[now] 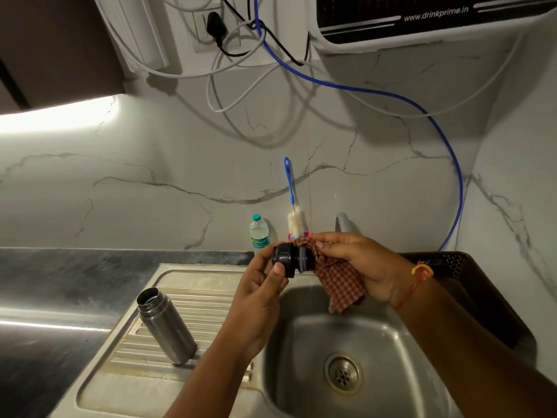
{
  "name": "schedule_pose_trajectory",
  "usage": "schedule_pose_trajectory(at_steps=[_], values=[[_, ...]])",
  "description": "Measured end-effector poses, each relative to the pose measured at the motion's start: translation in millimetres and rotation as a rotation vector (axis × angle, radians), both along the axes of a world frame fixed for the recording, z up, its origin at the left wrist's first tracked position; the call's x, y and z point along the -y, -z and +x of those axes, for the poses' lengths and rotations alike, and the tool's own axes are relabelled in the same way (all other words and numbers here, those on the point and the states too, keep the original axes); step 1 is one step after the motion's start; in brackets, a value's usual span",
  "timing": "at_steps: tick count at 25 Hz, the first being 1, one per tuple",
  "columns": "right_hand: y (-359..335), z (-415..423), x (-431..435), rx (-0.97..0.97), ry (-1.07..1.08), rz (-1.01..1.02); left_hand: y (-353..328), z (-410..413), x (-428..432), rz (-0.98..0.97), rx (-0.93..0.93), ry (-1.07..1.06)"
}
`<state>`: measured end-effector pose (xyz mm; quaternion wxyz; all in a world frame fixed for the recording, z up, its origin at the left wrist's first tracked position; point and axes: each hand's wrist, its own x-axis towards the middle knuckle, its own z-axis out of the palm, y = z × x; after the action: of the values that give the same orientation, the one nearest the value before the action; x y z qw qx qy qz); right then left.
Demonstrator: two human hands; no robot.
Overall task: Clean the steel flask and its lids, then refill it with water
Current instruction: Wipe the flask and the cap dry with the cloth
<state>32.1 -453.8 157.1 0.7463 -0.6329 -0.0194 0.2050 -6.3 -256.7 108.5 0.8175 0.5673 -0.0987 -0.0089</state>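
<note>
The steel flask (pixel 165 324) stands open-mouthed and uncapped on the ribbed drainboard (pixel 211 300), left of the sink bowl. Above the bowl's back edge my left hand (pixel 259 294) grips a black flask lid (pixel 286 257) from below, thumb on its side. My right hand (pixel 361 260) holds a red-and-white checked cloth (pixel 343 285) bunched against the lid's right end. The rest of the cloth hangs down over the sink.
The steel sink bowl (pixel 391 342) with its drain (pixel 343 374) lies below my hands. A bottle brush (pixel 294 220) with a blue handle leans on the marble wall beside a small plastic water bottle (pixel 258 233). A dark perforated basket (pixel 458 263) sits at the right; a water purifier (pixel 422 19) hangs above.
</note>
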Motion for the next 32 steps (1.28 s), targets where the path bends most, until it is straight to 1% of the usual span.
schedule_pose_trajectory(at_steps=[2, 5, 8, 9, 11, 14, 17, 21, 23, 28, 30, 32], values=[[14.5, -1.9, -7.0, -0.120, 0.029, 0.173, 1.1, 2.0, 2.0, 0.018, -0.010, -0.027], [30.3, -6.0, -20.8, -0.287, 0.070, 0.349, 9.0, 4.1, 4.4, 0.068, 0.030, -0.052], [34.6, -11.0, -29.5, -0.346, 0.108, 0.462, 12.0, 7.6, 1.8, 0.275, 0.162, -0.135], [34.6, -13.3, -31.3, -0.351, 0.111, 0.476, 13.0, 9.9, 0.8, 0.343, 0.212, -0.171], [33.9, -16.6, -32.2, -0.364, 0.123, 0.458, 14.6, 13.8, -1.1, 0.421, 0.272, -0.221], [31.6, -14.4, -28.3, -0.374, 0.152, 0.356, 17.8, 17.9, -5.0, 0.497, 0.334, -0.242], [23.1, -14.4, -25.1, -0.371, 0.157, 0.275, 19.8, 20.9, -11.6, 0.620, 0.410, -0.258], [17.9, -15.5, -24.9, -0.411, 0.178, 0.342, 16.2, 17.9, -14.2, 0.767, 0.442, -0.295], [20.2, -13.4, -23.8, -0.431, 0.180, 0.368, 17.8, 15.7, -15.8, 0.756, 0.428, -0.281], [25.8, -8.0, -21.1, -0.397, 0.115, 0.251, 12.8, 13.8, -24.5, 0.521, 0.238, -0.175], [24.4, -9.8, -20.6, -0.352, 0.087, 0.202, 9.0, 8.9, -24.9, 0.445, 0.169, -0.137], [23.0, -9.5, -18.1, -0.260, 0.076, 0.080, 7.2, 5.4, -24.2, 0.360, 0.085, -0.063]])
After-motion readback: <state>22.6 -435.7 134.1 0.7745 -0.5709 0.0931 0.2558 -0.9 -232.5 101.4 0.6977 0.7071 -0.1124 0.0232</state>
